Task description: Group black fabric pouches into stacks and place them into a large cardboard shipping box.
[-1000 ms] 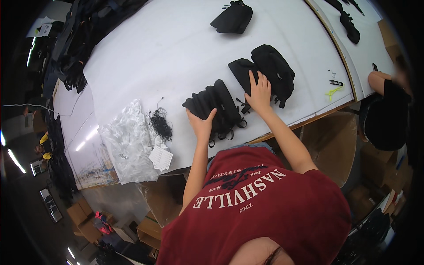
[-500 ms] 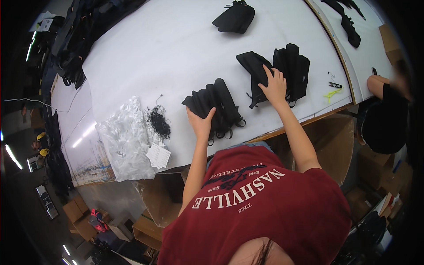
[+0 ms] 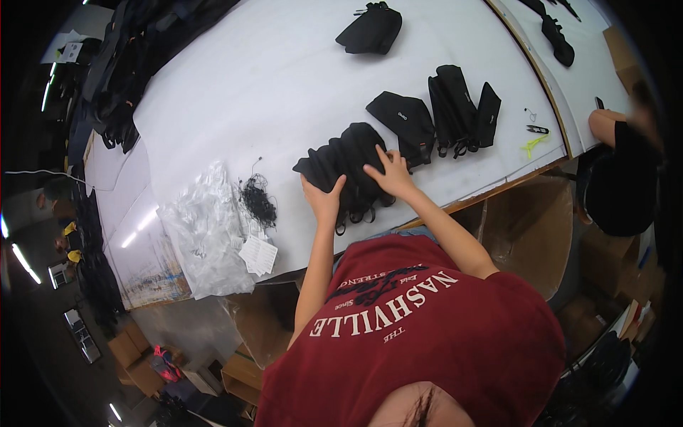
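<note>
A row of several black fabric pouches (image 3: 348,153) with small loops stands packed together on the white table in front of me. My left hand (image 3: 325,201) grips the row's left end, thumb over the near side, with some fingers hidden by the cloth. At the row's right end, my right hand (image 3: 390,176) holds the last pouch, thumb and fingers bent against it. Just beyond that hand, a separate black pouch (image 3: 407,124) lies flat, nearly touching the row. Further right are more black pouches (image 3: 453,107), one of them leaning apart from the others.
Another black pouch (image 3: 370,30) lies at the far side. Left of the row are a tangle of black strings (image 3: 257,201), clear plastic bags (image 3: 203,235) and white printed labels (image 3: 257,255). Small snips (image 3: 537,129) rest near the table's right edge. A person (image 3: 619,164) sits beyond it.
My right hand has moved left from the right-hand pouches to the row, which now looks longer on that side. The pouches it left have shifted and spread apart. My left hand stays put.
</note>
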`<move>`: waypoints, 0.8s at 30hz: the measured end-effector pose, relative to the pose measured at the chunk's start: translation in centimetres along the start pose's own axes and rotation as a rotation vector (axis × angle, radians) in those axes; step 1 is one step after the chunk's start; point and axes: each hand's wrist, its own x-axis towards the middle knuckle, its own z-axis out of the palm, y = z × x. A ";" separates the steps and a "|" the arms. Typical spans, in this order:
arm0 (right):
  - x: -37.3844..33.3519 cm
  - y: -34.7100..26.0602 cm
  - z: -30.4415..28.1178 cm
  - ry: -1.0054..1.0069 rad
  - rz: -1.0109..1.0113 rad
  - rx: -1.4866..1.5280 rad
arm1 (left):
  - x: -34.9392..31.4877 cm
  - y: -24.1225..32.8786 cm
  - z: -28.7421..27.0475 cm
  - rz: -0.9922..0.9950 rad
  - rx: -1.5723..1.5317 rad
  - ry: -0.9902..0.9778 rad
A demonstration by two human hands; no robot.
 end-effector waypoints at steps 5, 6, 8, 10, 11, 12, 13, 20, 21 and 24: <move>1.4 -1.3 -3.8 0.305 -0.242 -0.040 | 0.2 -0.9 -0.7 0.017 0.000 0.035; 2.5 -1.3 -5.4 0.415 -0.278 -0.082 | 0.2 -0.9 -0.7 0.007 0.010 0.025; 5.3 0.2 -7.1 0.510 -0.181 -0.450 | 0.1 -0.6 -0.6 0.002 0.020 0.005; 7.3 1.7 -8.0 0.333 -0.080 -0.557 | 0.2 -0.4 -0.3 0.010 -0.003 0.004; 7.5 1.8 -8.1 0.335 -0.079 -0.559 | 0.2 -0.5 -0.4 0.011 -0.006 0.003; 7.6 1.9 -8.2 0.318 -0.094 -0.600 | 0.2 -0.6 -0.4 0.010 0.005 0.003; 7.8 1.5 -8.4 0.298 -0.114 -0.642 | 0.2 -0.7 -0.5 0.006 0.016 0.008; 4.8 0.0 -7.8 0.208 -0.230 -0.185 | 0.1 -0.7 -0.5 -0.020 -0.005 -0.019; 3.8 -0.9 -7.4 0.165 -0.232 -0.090 | 0.1 -0.8 -0.6 -0.030 -0.003 -0.023; 1.2 -3.0 -6.3 -0.075 -0.105 0.016 | 0.3 -0.4 -0.6 -0.042 0.008 -0.033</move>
